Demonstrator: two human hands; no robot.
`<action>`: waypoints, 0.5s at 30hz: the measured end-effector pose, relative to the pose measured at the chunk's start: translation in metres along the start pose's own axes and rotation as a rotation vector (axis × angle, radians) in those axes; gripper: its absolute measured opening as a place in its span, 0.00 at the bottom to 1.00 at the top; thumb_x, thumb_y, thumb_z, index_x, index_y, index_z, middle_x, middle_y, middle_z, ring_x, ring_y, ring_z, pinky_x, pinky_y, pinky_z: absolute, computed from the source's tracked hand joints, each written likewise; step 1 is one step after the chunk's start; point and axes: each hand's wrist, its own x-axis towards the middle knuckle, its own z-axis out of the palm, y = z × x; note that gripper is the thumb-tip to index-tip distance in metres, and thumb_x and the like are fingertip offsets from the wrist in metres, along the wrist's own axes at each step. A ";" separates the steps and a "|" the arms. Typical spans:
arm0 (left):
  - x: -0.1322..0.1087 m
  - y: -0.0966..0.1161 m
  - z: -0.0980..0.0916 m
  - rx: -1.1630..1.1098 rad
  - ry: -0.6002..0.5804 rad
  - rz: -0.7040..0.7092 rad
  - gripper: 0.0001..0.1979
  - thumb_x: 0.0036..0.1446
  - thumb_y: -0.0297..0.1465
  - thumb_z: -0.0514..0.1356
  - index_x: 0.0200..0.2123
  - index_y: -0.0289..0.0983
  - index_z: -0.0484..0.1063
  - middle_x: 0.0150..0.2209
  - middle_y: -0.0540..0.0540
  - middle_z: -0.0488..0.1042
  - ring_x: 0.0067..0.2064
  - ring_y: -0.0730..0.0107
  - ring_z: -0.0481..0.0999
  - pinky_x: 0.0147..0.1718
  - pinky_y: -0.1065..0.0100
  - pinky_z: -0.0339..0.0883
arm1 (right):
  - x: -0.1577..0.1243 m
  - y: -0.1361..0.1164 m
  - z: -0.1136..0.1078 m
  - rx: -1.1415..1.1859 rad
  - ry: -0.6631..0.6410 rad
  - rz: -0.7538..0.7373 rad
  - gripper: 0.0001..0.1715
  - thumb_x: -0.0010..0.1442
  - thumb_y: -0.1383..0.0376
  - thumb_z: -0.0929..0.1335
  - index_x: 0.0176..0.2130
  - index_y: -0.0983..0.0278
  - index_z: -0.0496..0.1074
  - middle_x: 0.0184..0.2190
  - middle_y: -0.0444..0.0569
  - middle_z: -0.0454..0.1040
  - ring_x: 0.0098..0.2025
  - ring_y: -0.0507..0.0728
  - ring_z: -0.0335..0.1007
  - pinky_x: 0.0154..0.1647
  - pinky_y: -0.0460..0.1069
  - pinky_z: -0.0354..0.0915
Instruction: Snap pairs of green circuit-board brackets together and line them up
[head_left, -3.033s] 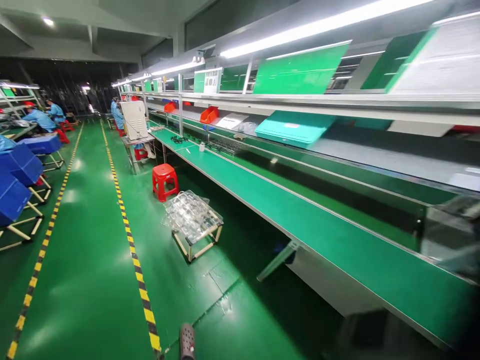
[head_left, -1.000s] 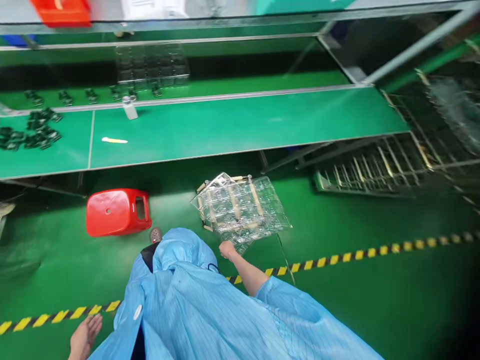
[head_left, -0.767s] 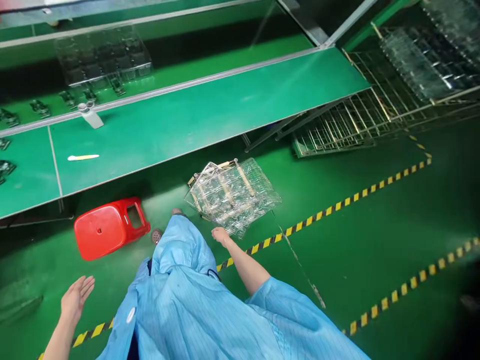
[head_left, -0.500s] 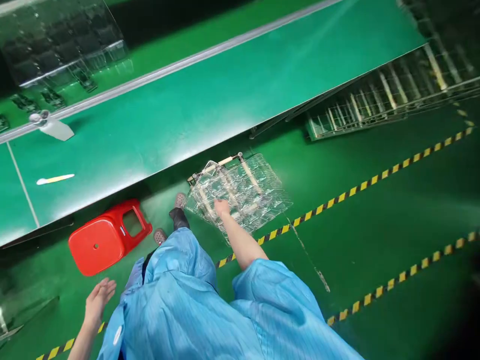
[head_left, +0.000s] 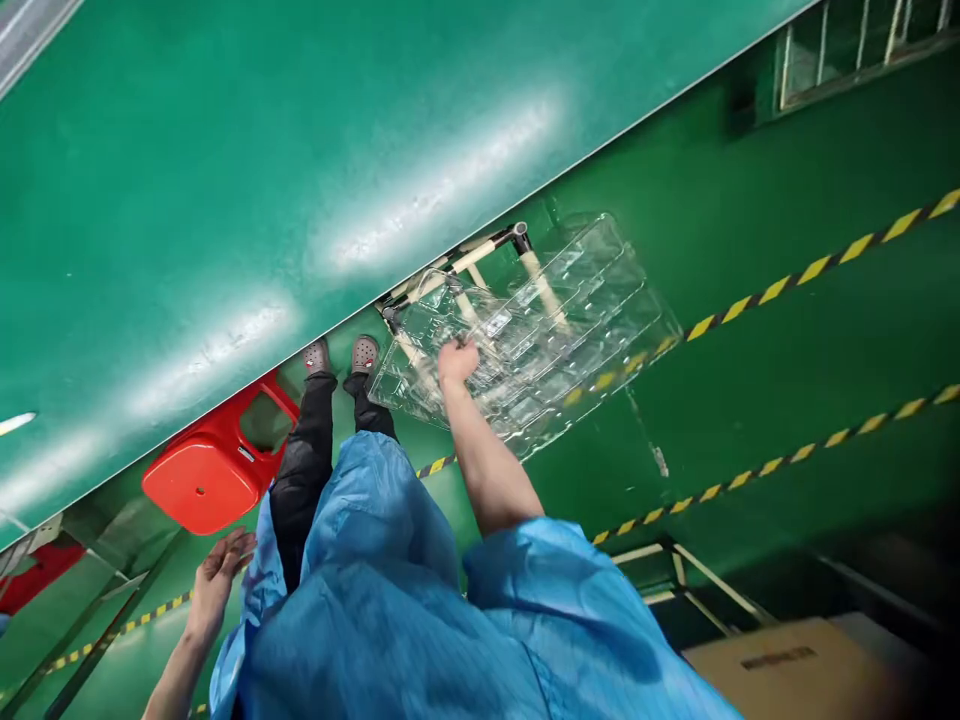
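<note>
A stack of clear plastic blister trays lies on a low pipe-frame stand on the green floor, beside the green workbench. My right hand reaches down with its fingers closed on the near edge of the trays. My left hand hangs at my side with the fingers loosely apart and nothing in it. I wear a light blue coat and dark trousers, with my feet next to the stand.
A red plastic stool stands by my left leg under the bench edge. Yellow-black tape lines cross the floor on the right. A brown cardboard box and a pipe frame sit at the lower right.
The camera has tilted down from the hall to my body. My right hand moved forward from beside the trays onto them and closed. My left hand stayed open at my side.
</note>
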 end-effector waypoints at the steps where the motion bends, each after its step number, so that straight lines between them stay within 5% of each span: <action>1: 0.007 0.009 0.005 0.027 -0.022 0.016 0.23 0.44 0.48 0.67 0.38 0.37 0.76 0.38 0.39 0.83 0.48 0.46 0.81 0.50 0.51 0.76 | -0.013 0.015 -0.003 -0.019 0.016 -0.013 0.22 0.67 0.57 0.68 0.56 0.65 0.68 0.55 0.54 0.70 0.52 0.60 0.71 0.52 0.60 0.71; 8: 0.045 0.061 0.031 0.158 -0.120 0.101 0.21 0.52 0.48 0.66 0.37 0.34 0.76 0.34 0.44 0.81 0.41 0.57 0.82 0.48 0.51 0.75 | -0.117 0.137 -0.007 -0.173 -0.089 -0.193 0.17 0.68 0.58 0.68 0.53 0.64 0.71 0.53 0.53 0.72 0.50 0.58 0.72 0.51 0.58 0.72; 15: 0.077 0.088 0.067 0.255 -0.160 0.084 0.15 0.63 0.41 0.61 0.42 0.34 0.74 0.42 0.45 0.79 0.44 0.64 0.79 0.48 0.54 0.73 | -0.083 0.198 0.020 -0.315 -0.262 -0.314 0.18 0.67 0.58 0.68 0.54 0.64 0.71 0.55 0.54 0.71 0.53 0.59 0.71 0.54 0.59 0.70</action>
